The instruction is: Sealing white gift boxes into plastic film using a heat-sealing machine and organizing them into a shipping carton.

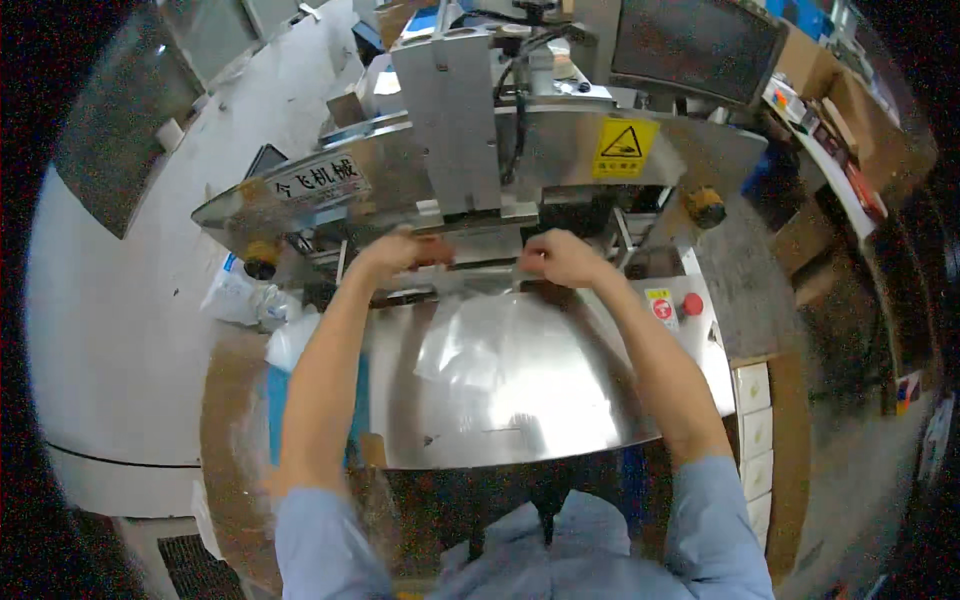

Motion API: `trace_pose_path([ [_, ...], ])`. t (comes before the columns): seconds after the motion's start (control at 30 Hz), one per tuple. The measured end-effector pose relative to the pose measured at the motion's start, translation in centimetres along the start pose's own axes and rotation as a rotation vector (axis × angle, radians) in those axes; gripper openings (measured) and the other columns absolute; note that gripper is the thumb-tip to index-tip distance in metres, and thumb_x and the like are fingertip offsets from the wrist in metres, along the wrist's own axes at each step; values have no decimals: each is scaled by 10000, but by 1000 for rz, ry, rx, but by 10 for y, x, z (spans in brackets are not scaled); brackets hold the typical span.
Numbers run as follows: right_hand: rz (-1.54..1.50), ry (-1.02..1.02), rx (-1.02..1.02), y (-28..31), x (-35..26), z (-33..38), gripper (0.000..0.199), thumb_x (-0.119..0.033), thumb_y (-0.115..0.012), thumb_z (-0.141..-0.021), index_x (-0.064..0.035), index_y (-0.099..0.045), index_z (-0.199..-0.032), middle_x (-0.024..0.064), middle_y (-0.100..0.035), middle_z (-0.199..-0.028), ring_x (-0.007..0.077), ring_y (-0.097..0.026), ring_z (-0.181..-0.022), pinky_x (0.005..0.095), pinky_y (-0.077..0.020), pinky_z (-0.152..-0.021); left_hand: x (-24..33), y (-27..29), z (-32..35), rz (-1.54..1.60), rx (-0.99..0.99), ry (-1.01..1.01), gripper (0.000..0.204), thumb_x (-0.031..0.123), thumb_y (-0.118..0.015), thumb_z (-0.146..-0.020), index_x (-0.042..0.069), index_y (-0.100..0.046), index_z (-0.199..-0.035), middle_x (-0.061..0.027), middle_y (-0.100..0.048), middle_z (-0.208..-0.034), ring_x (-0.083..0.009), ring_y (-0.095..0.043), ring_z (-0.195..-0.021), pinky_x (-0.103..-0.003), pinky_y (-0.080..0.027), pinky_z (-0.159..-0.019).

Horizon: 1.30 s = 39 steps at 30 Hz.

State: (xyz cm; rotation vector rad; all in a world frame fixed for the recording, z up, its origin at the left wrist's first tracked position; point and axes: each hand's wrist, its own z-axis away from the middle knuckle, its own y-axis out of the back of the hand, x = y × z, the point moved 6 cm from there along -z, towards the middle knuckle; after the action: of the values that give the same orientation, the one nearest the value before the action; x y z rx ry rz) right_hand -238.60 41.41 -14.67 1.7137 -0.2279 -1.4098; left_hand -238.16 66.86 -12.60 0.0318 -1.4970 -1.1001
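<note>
A clear plastic bag (462,345) lies over the front of a shiny steel worktable (560,400). Its upper edge runs up to the slot of a steel machine (460,130). My left hand (400,254) is closed at the bag's upper left corner, its fingertips smeared by motion. At the upper right corner, my right hand (563,259) pinches the bag's edge with curled fingers. Both hands are just in front of the machine's jaw, under its upright column. Whatever the bag contains, if anything, cannot be made out.
A red button (693,304) sits on the table's right side. A yellow warning sign (626,148) is fixed to the curved steel guard. White plastic bags (235,292) lie at the left, and small white boxes (755,425) line the right. A dark monitor (697,45) stands behind.
</note>
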Motion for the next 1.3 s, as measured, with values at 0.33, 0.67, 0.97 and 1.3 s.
trace_pose_path([
  [0.33,490,150,155,-22,-82,14,349,-215,-603,-875,34,-600,-1119,243,-581,-1248,406,-556,-1144,465,-460,-936,41,-15,-3,251,482,-164,409,243,-799,-747,-24,-657,-1022,-157,-710,-925,-176,-657,-785,-340,-536,-677],
  [0.67,508,140,182,-30,-55,16,530,-310,-594,-921,7,-462,-1325,243,-501,-1354,404,-489,-1242,480,-390,-1036,104,-220,116,-555,609,95,713,491,-570,-912,-32,-450,-1381,-285,-351,-1477,-419,-291,-1399,-596,-193,-1135],
  [0.97,568,191,311,-34,-60,19,535,-326,-561,-947,6,-423,-1343,270,-502,-1336,432,-507,-1213,521,-393,-1019,109,-222,124,-523,705,61,676,460,-579,-911,-43,-478,-1351,-300,-405,-1422,-426,-328,-1370,-613,-209,-1117],
  [1.3,589,148,239,-14,-76,13,596,-425,-444,-993,31,-425,-1375,227,-600,-1251,375,-576,-1159,532,-404,-1022,108,-221,127,-449,682,140,655,395,-627,-891,-43,-453,-1346,-257,-481,-1317,-406,-370,-1327,-644,-197,-1102],
])
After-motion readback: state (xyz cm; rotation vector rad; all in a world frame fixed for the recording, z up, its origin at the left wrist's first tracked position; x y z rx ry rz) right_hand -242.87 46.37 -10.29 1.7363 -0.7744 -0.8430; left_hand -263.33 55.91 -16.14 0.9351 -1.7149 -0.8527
